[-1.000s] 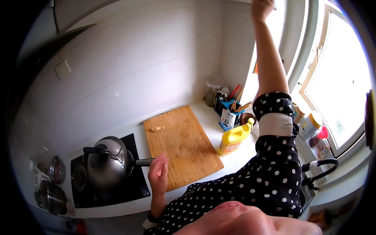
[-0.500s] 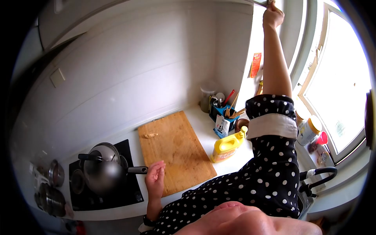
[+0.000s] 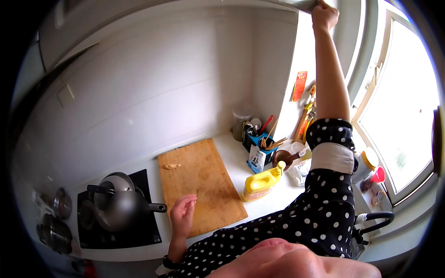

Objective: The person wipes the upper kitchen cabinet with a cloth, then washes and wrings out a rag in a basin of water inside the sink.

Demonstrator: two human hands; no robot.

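Note:
Stretched far up to the top right, my right hand (image 3: 325, 17) has its fingers wrapped round the edge of an overhead cabinet door (image 3: 302, 4). Most of that door lies above the view. My left hand (image 3: 183, 214) hangs over the near left edge of a wooden cutting board (image 3: 208, 185), fingers loosely bent and holding nothing. A small pale piece that looks like ginger (image 3: 172, 166) lies on the board's far left part. Left of that hand, a lidded pan (image 3: 123, 208) stands on the black stove (image 3: 148, 234), its handle pointing toward the board.
Right of the board stands a yellow jug (image 3: 263, 183). Behind it are a salt-like packet (image 3: 256, 158), a blue utensil holder (image 3: 252, 139) and a brown pot (image 3: 281, 157). Jars (image 3: 367, 162) line the sill by the window (image 3: 403, 92). A black faucet (image 3: 378, 222) is at right.
My right forearm has shifted slightly right, and more of the cabinet door's edge shows beside that hand. The view has moved a little. My left hand stays near the board.

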